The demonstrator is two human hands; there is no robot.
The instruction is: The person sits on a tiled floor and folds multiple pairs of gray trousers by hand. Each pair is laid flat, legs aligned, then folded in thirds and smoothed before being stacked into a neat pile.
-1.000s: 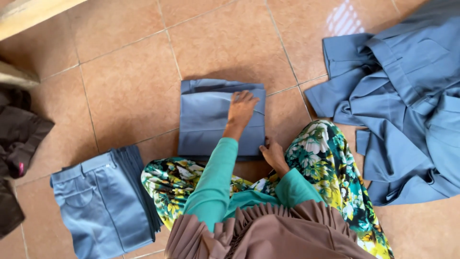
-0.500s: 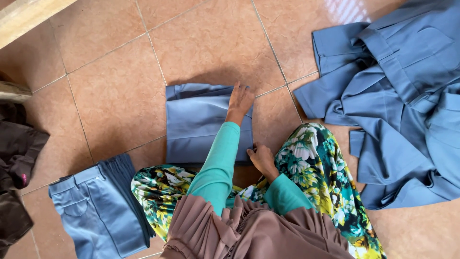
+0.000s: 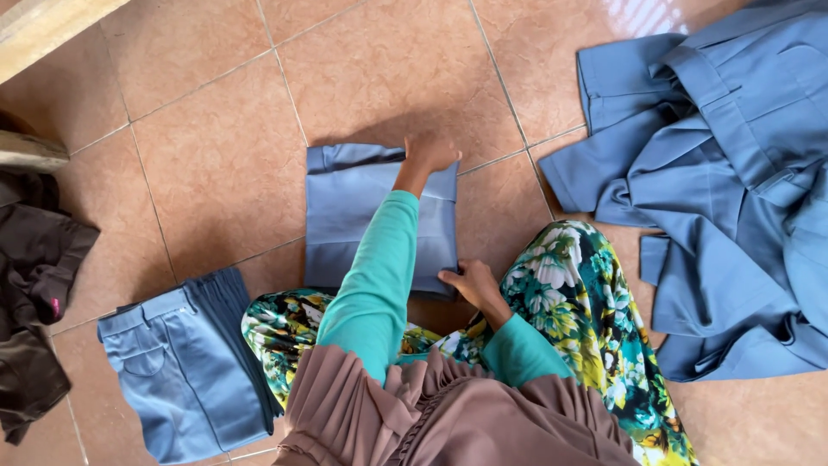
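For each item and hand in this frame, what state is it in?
Blue folded garment: folded into a rectangle, flat on the tile floor.
Left hand: pressing on the garment's far edge.
Right hand: touching its near right corner.
Stack of folded blue clothes: folded, piled by the person's left knee.
Heap of blue clothes: unfolded, crumpled.
Dark clothes: loose, unfolded.

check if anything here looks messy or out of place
Mostly tidy. The folded blue garment under the left hand and right hand lies flat, and the folded stack is neat. Only the blue clothes heap is rumpled and unfolded.
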